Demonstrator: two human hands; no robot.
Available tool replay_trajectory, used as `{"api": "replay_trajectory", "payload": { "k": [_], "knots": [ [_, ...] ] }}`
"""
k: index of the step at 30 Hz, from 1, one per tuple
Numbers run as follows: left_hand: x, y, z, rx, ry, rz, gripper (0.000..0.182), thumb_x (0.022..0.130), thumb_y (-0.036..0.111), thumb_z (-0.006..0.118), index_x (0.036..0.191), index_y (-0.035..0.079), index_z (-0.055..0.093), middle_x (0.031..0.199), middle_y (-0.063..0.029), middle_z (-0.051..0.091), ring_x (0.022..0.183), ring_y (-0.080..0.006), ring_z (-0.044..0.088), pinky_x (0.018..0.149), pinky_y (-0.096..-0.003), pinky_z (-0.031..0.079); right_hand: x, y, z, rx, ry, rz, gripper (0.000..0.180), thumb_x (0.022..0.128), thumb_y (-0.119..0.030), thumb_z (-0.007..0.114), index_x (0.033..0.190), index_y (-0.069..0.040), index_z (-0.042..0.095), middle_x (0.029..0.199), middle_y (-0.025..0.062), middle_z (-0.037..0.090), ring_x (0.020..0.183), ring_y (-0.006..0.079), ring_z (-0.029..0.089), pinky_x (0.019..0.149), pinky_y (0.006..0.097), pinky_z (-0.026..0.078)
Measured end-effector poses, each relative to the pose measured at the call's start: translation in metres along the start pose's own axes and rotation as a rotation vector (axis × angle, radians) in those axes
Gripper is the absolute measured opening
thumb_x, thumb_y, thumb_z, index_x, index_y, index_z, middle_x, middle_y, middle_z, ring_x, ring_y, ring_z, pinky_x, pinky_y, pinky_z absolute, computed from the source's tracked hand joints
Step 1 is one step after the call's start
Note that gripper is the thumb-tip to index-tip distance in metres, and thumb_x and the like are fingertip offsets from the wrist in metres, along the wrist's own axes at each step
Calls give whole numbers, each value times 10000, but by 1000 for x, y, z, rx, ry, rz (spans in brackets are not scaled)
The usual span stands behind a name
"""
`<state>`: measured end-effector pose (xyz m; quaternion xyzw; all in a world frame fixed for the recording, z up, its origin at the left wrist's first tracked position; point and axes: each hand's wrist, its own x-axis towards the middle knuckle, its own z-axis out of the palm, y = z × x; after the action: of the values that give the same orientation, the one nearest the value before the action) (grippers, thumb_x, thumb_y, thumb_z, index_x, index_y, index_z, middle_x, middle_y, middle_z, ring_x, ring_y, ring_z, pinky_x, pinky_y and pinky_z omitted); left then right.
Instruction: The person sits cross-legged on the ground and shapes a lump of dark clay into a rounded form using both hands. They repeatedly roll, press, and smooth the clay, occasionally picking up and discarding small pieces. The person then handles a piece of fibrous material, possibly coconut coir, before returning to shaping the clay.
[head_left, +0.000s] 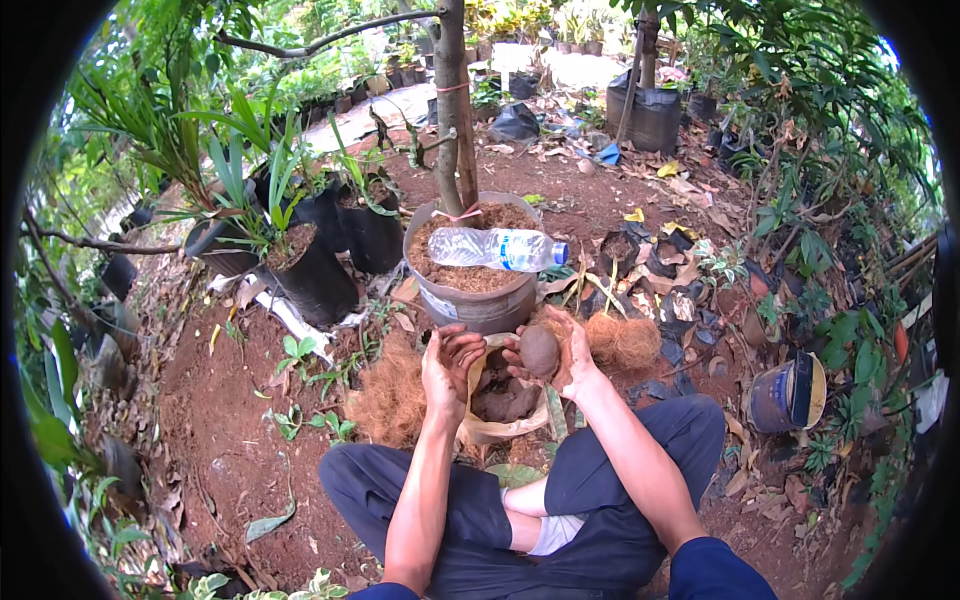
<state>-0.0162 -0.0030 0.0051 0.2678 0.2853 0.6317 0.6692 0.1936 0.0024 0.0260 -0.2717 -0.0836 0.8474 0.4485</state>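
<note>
A smooth brown ball of mud or clay (540, 351) rests in my right hand (574, 356), against the palm and fingers. My left hand (450, 367) is raised to the left of it, fingers curled a little and apart, holding nothing. Below and between the hands stands a pale bag or container (491, 431) with dark wet soil (506, 401) inside. Loose brown fibre (386, 394), like coconut coir, lies left of the container. Fibre-covered balls (622, 340) sit to the right, beyond my right hand.
A large plastic pot (480, 304) holds a tree trunk (450, 105), with a clear plastic bottle (499, 249) lying across its soil. Black planter bags (311, 289) stand at the left. A paint bucket (784, 394) lies tilted at the right, among dry leaves.
</note>
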Motion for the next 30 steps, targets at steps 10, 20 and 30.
{"api": "replay_trajectory", "payload": {
  "k": [10, 20, 30],
  "knots": [
    [1, -25, -1, 42, -12, -33, 403, 1036, 391, 453, 1148, 15, 543, 1035, -165, 656, 1032, -259, 633, 968, -386, 490, 7, 10, 3, -107, 162, -274, 306, 922, -373, 540, 855, -80, 598, 734, 64, 643, 571, 247, 626, 491, 371, 511],
    [3, -17, -5, 120, 86, 16, 366, 1038, 373, 446, 1126, 40, 568, 1051, -135, 669, 1075, -234, 620, 978, -383, 470, 9, 14, 8, -169, 9, -314, 485, 983, -421, 549, 1216, 3, 577, 1151, 190, 637, 1038, 295, 670, 916, 496, 567],
    [3, -21, -7, -6, 92, -67, 375, 1019, 388, 491, 1117, 32, 555, 1050, -156, 651, 1042, -259, 623, 993, -384, 485, 9, 6, 0, -91, 105, -136, 324, 927, -377, 585, 891, -58, 631, 781, 86, 668, 678, 255, 677, 620, 396, 577]
  ]
}}
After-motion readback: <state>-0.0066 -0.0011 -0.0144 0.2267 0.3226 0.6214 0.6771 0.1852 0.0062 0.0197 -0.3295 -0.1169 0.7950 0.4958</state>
